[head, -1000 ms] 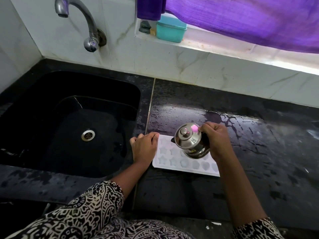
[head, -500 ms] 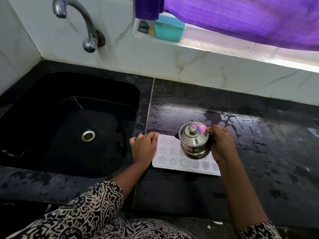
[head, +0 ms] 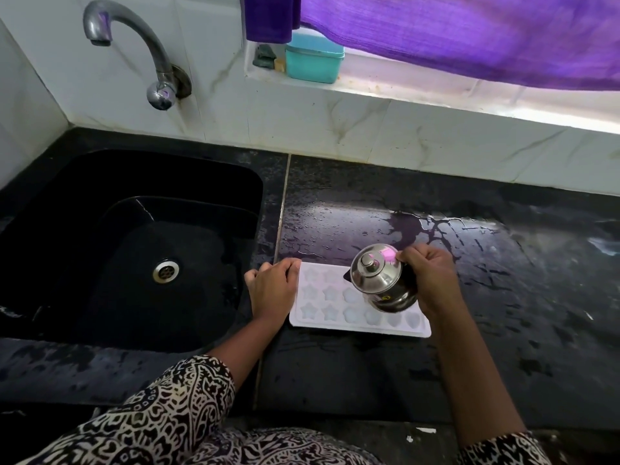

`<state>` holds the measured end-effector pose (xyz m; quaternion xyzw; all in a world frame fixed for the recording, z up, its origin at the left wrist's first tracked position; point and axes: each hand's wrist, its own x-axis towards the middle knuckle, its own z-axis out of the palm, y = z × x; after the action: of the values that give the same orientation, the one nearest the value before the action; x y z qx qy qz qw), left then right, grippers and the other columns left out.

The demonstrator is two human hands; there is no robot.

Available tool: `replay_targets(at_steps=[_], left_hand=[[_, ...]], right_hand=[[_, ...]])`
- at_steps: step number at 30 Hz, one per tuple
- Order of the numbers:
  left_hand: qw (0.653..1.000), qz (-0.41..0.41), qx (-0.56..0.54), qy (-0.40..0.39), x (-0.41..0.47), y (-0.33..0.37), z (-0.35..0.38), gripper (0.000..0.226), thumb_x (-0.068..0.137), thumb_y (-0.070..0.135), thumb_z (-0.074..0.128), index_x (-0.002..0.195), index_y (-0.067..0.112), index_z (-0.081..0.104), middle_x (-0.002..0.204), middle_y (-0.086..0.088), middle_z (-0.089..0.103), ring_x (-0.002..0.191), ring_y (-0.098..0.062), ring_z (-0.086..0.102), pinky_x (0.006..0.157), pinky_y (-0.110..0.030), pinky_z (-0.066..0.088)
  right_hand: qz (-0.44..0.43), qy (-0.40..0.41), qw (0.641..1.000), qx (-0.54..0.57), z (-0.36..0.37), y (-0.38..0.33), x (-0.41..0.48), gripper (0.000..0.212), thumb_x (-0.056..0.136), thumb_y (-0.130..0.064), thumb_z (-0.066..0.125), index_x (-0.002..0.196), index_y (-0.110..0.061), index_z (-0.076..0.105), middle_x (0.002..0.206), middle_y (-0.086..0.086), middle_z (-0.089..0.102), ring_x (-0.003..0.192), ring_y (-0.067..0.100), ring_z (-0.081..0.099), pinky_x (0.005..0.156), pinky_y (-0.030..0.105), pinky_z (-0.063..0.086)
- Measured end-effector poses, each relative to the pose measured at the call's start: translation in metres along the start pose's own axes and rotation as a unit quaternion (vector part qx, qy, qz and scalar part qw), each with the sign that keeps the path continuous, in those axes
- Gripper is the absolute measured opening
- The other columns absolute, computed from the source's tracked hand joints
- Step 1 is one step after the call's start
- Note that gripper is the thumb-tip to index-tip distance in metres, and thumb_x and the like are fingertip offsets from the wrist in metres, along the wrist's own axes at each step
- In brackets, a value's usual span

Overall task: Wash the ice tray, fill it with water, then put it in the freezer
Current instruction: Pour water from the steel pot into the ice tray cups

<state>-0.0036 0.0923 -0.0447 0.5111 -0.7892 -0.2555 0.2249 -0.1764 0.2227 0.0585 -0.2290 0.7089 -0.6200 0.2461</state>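
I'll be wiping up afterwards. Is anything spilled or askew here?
Water is spilled on the black countertop behind the ice tray: a puddle with branching streaks. The tray lies flat; the steel pot tilts, gripped by the right hand.

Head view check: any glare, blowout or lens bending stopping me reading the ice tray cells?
Head view: daylight blows out the sill; a pink glint sits on the steel pot and the wet counter shines; head view edges bow from the wide lens; the ice tray is sharp but its cells are pale, fill level hard to read, several hidden by the pot.
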Motion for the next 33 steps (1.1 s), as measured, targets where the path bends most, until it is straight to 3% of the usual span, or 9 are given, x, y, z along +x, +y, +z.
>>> replay_targets(at_steps=[7,11,15,27,33], left_hand=[[1.000,0.001,0.001,0.000,0.001,-0.002,0.003,0.029,0.100,0.035,0.040,0.105,0.030,0.069,0.089,0.003,0.071,0.096,-0.019,0.056,0.085,-0.034,0.021],[1.000,0.004,0.007,0.000,0.001,-0.003,0.003,0.043,0.094,0.042,0.029,0.104,0.030,0.069,0.088,0.003,0.071,0.095,-0.019,0.057,0.083,-0.033,0.020],[1.000,0.004,0.011,0.001,0.001,-0.004,0.004,0.032,0.100,0.035,0.038,0.105,0.030,0.068,0.088,0.002,0.071,0.097,-0.020,0.057,0.083,-0.034,0.020],[1.000,0.002,0.008,0.001,0.001,-0.003,0.004,0.028,0.100,0.034,0.041,0.106,0.029,0.068,0.091,0.002,0.071,0.098,-0.020,0.056,0.086,-0.034,0.021],[1.000,0.000,0.003,0.004,0.001,-0.002,0.003,0.027,0.099,0.033,0.042,0.104,0.030,0.069,0.088,0.002,0.071,0.097,-0.020,0.056,0.081,-0.032,0.018]], right_hand=[[-0.014,-0.006,0.999,-0.041,-0.001,-0.004,-0.003,0.036,0.079,0.004,0.057,0.048,-0.008,0.043,0.050,0.007,0.035,0.047,0.017,0.033,0.047,0.023,0.034],[-0.010,-0.007,0.998,-0.055,-0.003,-0.006,-0.003,0.035,0.079,0.003,0.057,0.049,-0.008,0.045,0.050,0.007,0.038,0.048,0.015,0.036,0.048,0.021,0.036],[-0.011,-0.011,0.998,-0.068,-0.004,-0.008,-0.002,0.021,0.080,0.000,0.058,0.060,0.002,0.050,0.055,0.010,0.038,0.052,0.019,0.037,0.049,0.022,0.037],[-0.013,-0.013,0.996,-0.086,-0.004,-0.010,-0.001,0.018,0.081,-0.003,0.058,0.065,0.006,0.055,0.057,0.011,0.042,0.056,0.021,0.041,0.054,0.024,0.040],[-0.016,-0.013,0.997,-0.079,-0.006,-0.010,0.001,0.026,0.082,-0.001,0.057,0.058,0.001,0.049,0.057,0.011,0.042,0.054,0.020,0.040,0.047,0.018,0.041]])
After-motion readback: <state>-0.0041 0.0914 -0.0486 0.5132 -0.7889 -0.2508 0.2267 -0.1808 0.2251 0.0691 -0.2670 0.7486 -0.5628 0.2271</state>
